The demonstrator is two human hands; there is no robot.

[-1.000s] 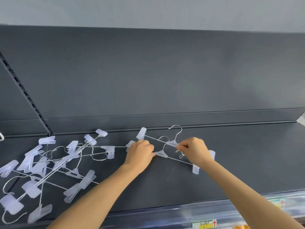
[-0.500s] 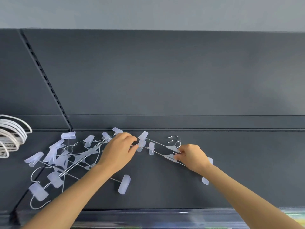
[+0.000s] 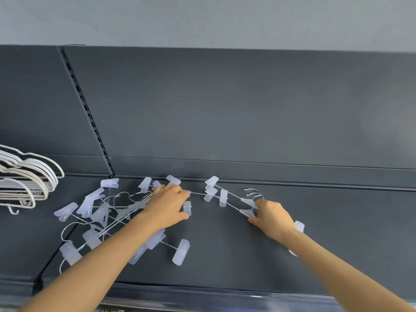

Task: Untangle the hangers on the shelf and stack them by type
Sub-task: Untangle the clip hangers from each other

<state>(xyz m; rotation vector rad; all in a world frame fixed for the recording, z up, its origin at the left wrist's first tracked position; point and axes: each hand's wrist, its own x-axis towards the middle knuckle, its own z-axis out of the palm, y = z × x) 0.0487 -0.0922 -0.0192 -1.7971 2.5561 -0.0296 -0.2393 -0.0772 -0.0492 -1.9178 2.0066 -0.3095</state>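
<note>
On the dark shelf [image 3: 315, 233], left of centre: a tangle [image 3: 101, 212] of wire clip hangers with frosted plastic clips, lying flat, wires crossed at many angles, several hooks showing. Left hand [image 3: 166, 206]: laid over the tangle's right edge, fingers curled down into the wires, thumb beside one clip; grip clamped on the wires there. One wire runs from this hand rightward to the next lot. Right of centre: a bundle [image 3: 225, 197] of the same clip hangers, aligned and slanting down to the right, hooks pointing toward the back panel [image 3: 225, 109]. Right hand [image 3: 272, 219]: grip pinched tight on the bundle's middle, just below the hooks; the bundle's right-end clips show past the wrist. Far left, well apart from the tangle: a stack of white hangers [image 3: 27, 176], nested, hooks toward the shelf's front edge. Behind: a slotted upright [image 3: 87, 113] and a pale wall [image 3: 202, 19].
</note>
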